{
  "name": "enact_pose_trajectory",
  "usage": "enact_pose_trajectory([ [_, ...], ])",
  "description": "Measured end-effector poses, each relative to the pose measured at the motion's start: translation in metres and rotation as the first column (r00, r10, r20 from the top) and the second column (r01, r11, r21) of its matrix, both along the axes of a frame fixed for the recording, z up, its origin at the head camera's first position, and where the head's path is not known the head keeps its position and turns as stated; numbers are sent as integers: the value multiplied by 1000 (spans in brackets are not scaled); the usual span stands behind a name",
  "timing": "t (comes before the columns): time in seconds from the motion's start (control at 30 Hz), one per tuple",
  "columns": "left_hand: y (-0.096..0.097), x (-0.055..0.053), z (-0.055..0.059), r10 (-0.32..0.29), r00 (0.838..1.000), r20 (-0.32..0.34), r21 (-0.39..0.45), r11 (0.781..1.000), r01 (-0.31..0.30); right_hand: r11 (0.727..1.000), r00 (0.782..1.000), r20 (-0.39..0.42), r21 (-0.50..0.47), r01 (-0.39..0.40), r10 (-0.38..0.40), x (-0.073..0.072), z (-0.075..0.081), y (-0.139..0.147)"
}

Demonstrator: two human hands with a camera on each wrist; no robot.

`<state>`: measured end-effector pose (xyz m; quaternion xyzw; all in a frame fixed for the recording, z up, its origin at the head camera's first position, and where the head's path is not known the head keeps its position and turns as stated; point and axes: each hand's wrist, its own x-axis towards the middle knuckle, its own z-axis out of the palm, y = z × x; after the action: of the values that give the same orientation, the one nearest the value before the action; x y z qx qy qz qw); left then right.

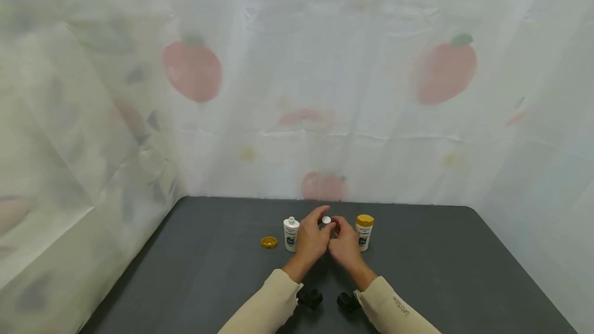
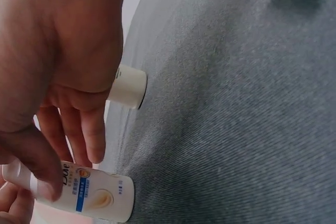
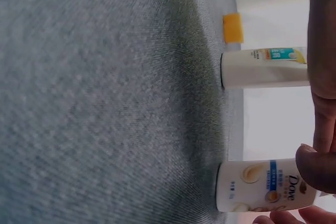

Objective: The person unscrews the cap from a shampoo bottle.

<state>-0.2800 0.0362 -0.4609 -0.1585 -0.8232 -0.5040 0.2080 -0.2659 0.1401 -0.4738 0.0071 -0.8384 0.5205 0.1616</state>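
A small white Dove bottle (image 2: 100,198) stands upright between the two hands; in the head view little but its white cap (image 1: 326,219) shows. My left hand (image 1: 313,236) holds its upper part, the thumb (image 2: 44,174) across the front near the neck and the other fingers stretched out behind. From the other side my right hand (image 1: 344,244) grips it near the top, with the right thumb (image 3: 317,169) on the upper end. The fingers hide most of the cap in the wrist views.
Left of the hands stands a white bottle with a bare nozzle (image 1: 291,233), a round yellow cap (image 1: 269,242) lying beside it. A white bottle with a yellow cap (image 1: 364,232) is close by the right hand. All are on a dark grey table (image 1: 223,272) before a fruit-print curtain (image 1: 297,66).
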Motion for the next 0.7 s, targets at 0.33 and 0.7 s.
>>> enact_pose_trajectory([
  [0.33,2,2,2,-10,1000,-20,-75,997,8,990,999,-33,138,13,-8,-5,-10,4],
  [0.7,-1,2,20,-57,998,-24,-78,995,55,1000,999,-36,25,0,1,-4,-6,6],
])
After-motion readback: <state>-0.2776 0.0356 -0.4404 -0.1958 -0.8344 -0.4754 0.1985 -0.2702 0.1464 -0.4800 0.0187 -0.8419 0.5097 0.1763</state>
